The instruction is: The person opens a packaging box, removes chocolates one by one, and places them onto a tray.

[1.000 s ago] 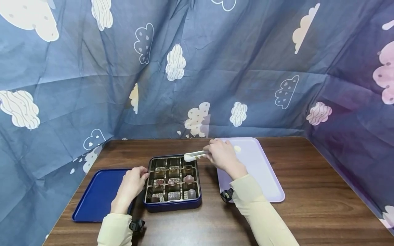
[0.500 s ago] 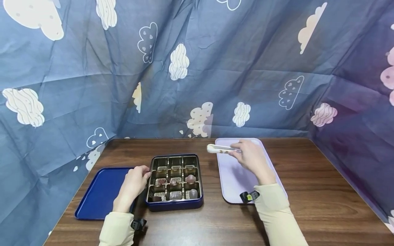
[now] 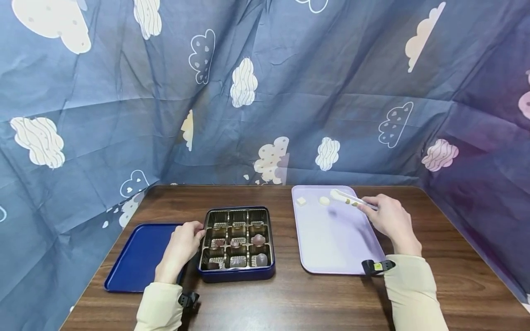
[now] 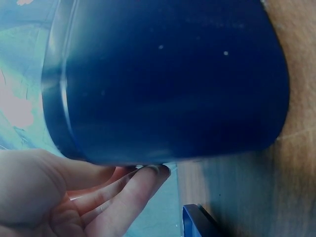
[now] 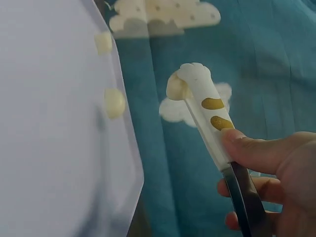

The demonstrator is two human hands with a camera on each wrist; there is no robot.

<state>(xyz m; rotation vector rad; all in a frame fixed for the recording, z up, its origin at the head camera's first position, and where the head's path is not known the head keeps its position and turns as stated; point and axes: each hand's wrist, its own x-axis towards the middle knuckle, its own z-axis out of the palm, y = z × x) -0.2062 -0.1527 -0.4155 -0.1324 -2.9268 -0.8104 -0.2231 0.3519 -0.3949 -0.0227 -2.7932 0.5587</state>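
My right hand [image 3: 389, 218] grips white paw-tipped tongs [image 5: 210, 106] above the far right part of the lilac tray [image 3: 327, 243]. A cream-coloured piece [image 5: 175, 88], like white chocolate, sits between the tong tips. Two similar pale pieces, one squarish [image 3: 301, 201] and one round [image 3: 324, 201], lie along the tray's far end. My left hand [image 3: 180, 248] touches the left side of the blue tin [image 3: 238, 275] with thumb and fingertips. Dark and brown chocolates [image 3: 258, 240] lie in the tin's middle and near rows; its far-row compartments show none.
A flat blue lid [image 3: 141, 257] lies left of the tin, partly behind my left hand and forearm. Bare brown tabletop [image 3: 285, 303] shows between tin and tray. A patterned blue curtain [image 3: 223, 151] hangs behind the table.
My right hand has carried the tongs from above the tin's far right corner rightward to above the tray's far end. My left hand keeps its place at the tin.
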